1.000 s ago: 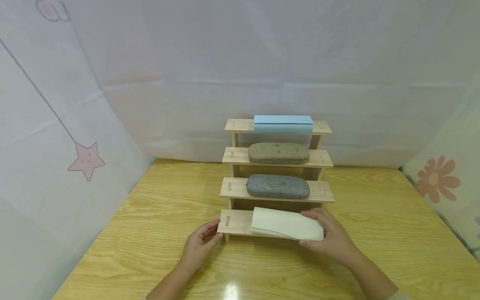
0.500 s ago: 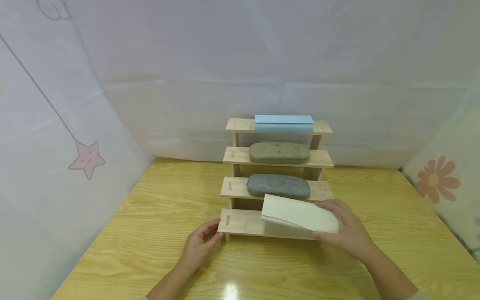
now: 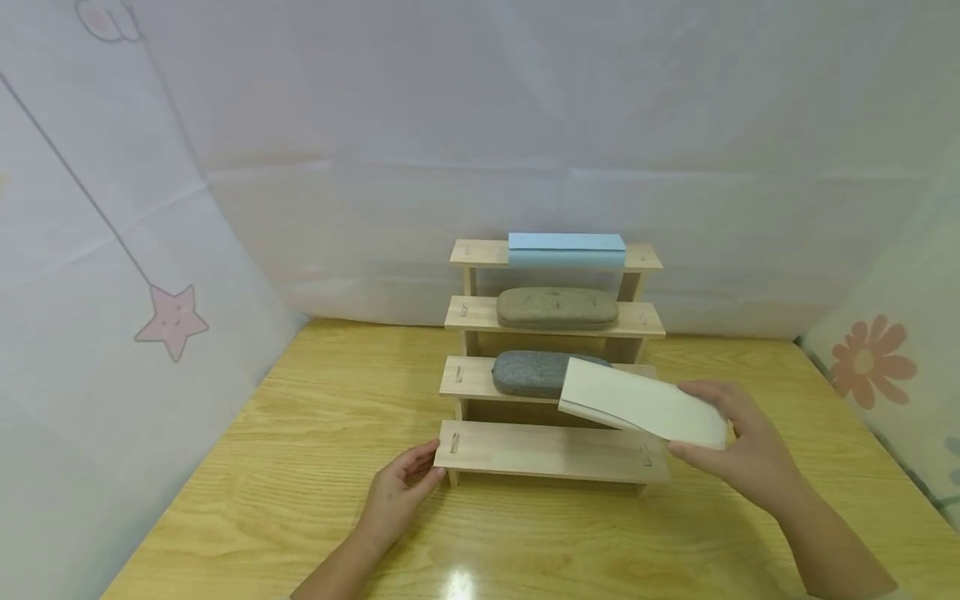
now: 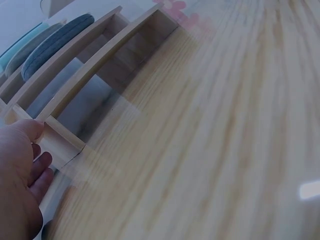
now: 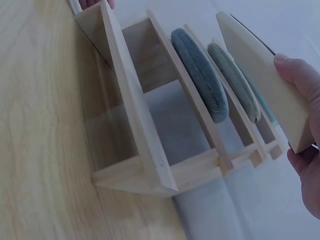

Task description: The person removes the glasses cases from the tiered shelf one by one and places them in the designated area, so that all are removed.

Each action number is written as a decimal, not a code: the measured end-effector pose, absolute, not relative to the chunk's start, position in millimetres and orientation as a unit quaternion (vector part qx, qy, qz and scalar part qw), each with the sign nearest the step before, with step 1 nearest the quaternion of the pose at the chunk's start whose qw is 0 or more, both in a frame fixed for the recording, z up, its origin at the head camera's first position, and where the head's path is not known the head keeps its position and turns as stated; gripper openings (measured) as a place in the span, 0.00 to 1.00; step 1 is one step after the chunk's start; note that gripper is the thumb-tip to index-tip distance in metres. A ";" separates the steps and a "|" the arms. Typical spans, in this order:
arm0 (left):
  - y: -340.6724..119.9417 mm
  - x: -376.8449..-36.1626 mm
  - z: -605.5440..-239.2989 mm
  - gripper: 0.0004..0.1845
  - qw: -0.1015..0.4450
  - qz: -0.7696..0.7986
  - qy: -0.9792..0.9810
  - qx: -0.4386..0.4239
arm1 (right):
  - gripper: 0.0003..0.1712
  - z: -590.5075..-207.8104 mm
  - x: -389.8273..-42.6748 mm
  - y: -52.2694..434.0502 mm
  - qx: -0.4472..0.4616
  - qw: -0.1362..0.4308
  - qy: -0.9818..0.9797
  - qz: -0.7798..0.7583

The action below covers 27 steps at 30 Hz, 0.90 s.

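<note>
From my station I see the right hand (image 3: 750, 454) clamped on the cream case (image 3: 643, 407), thumb on top and fingers beneath, holding it tilted in the air above the right end of the stepped wooden rack (image 3: 551, 450). It partly covers the grey case (image 3: 528, 373) on the second step. The left hand (image 3: 401, 492) rests on the tabletop (image 3: 300, 467), its relaxed, uncurled fingers touching the rack's lowest left corner (holding nothing). Higher steps carry an olive case (image 3: 557, 307) and a blue case (image 3: 566, 248).
</note>
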<state>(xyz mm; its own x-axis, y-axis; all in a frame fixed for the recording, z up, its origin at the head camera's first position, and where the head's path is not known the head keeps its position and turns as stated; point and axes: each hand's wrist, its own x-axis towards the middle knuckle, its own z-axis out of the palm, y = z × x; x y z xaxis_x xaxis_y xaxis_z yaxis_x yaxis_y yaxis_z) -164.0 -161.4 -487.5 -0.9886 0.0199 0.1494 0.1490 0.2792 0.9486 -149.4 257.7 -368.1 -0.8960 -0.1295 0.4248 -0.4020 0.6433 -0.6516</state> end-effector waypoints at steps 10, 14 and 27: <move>-162.0 -162.3 -486.6 0.22 0.047 -0.604 -0.794 -0.054 | 0.40 -359.4 -150.0 289.6 0.123 0.185 -0.889 0.400; -162.1 -162.7 -487.1 0.22 0.051 -0.604 -0.793 -0.057 | 0.42 -357.2 -149.9 304.0 0.104 0.181 -0.886 0.413; -162.0 -163.6 -487.8 0.22 0.051 -0.607 -0.791 -0.055 | 0.42 -352.3 -151.0 339.1 0.046 0.191 -0.893 0.405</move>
